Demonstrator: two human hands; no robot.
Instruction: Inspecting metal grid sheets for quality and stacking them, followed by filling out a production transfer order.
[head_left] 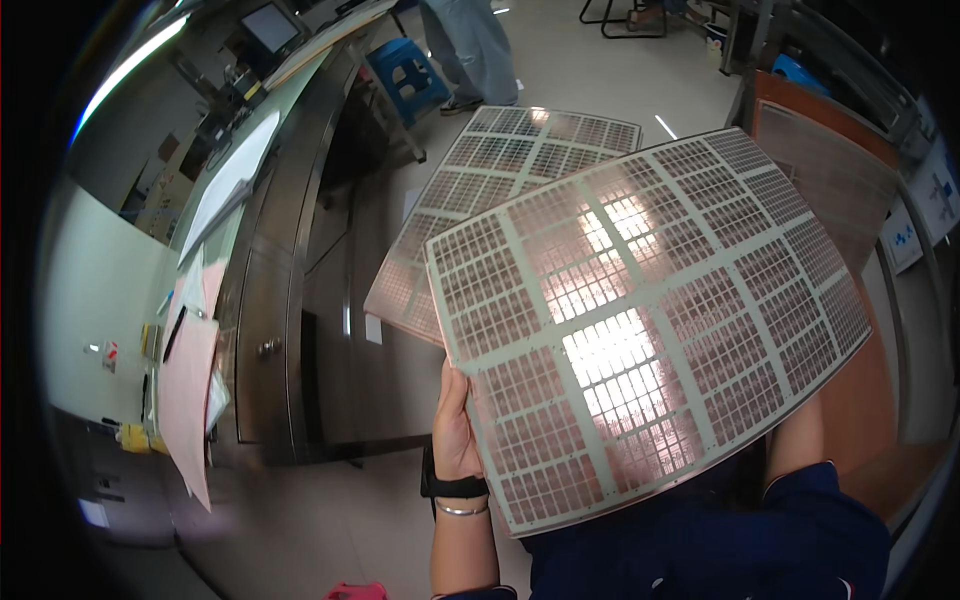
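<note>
Left grip [457,430] is pinching the gridded panel [700,345] at its left edge, floor [390,400] showing alongside; right grip is hiding behind it, unreadable.

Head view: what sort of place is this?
Probably an electronics or circuit-board workshop, though that's an inference: a large copper-toned gridded panel in hand, a similar second panel behind it, and a metal-sided workbench.
</note>
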